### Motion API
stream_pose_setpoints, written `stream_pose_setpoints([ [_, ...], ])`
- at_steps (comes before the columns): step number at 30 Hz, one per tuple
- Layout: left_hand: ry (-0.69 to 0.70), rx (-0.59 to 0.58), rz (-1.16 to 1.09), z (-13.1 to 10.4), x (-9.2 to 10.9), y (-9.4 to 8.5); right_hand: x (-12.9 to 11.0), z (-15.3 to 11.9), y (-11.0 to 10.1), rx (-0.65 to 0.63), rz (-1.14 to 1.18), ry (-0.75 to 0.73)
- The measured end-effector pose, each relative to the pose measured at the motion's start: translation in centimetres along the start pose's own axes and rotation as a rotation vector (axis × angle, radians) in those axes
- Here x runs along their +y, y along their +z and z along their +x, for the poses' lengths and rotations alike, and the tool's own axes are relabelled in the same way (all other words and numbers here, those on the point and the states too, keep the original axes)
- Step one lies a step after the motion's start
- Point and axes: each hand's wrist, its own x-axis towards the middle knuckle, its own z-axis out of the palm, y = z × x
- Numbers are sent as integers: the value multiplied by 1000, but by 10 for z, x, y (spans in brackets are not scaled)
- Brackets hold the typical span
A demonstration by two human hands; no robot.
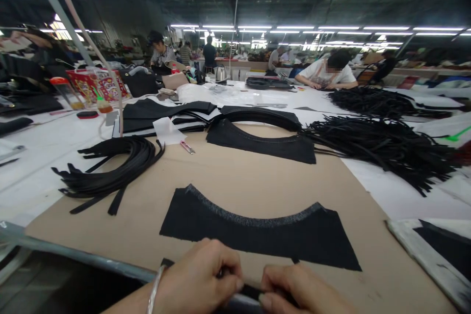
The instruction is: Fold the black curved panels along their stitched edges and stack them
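Observation:
At the table's near edge, my left hand point(206, 274) and my right hand point(294, 287) pinch a narrow black strip point(252, 291) that spans the gap between them. One strip end pokes out by my left wrist, and a small dark tip shows above my right hand. Just beyond lies a black curved fabric piece point(257, 240), flat on the brown board, its concave edge greyish and facing away from me. Farther off rest similar curved black pieces point(261, 142), stacked and overlapping. My fingers partly hide the strip.
Bundled black strips point(117, 171) lie left, with small thread snips point(187, 147) nearby. Heaps of black strips point(382, 147) fill the right side. A pale board point(423, 255) stands at the near right. Several people work at tables beyond; one in a white shirt point(312, 71) leans over the far side.

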Motion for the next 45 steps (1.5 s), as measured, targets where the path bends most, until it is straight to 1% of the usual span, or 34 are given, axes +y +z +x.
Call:
stream_pose_setpoints([
  [2,-5,72,-8,12,-3,-5,5,-1,-9,93,-90,9],
  [3,2,90,1,19,-5,-8,6,-1,-13,143,-145,22],
  [5,17,88,16,31,-6,-13,9,0,-22,231,-249,56],
  [7,10,68,10,42,-6,-16,9,2,-28,268,-312,85],
  [11,-1,54,0,55,-4,-17,8,8,-36,282,-327,130],
  [15,-3,61,25,62,-3,-16,7,14,-38,316,-392,161],
  [20,-52,179,211,70,4,-18,4,23,-38,345,-529,203],
  [23,-87,202,291,76,5,-18,2,30,-39,349,-591,209],
  [29,-91,251,347,87,2,-13,1,39,-42,343,-650,245],
  [36,-117,280,400,92,0,-10,5,47,-40,329,-654,255],
  [41,-133,284,398,92,-1,-9,9,50,-40,330,-655,247],
  [45,-140,295,388,94,-2,-8,9,50,-41,306,-650,262],
])
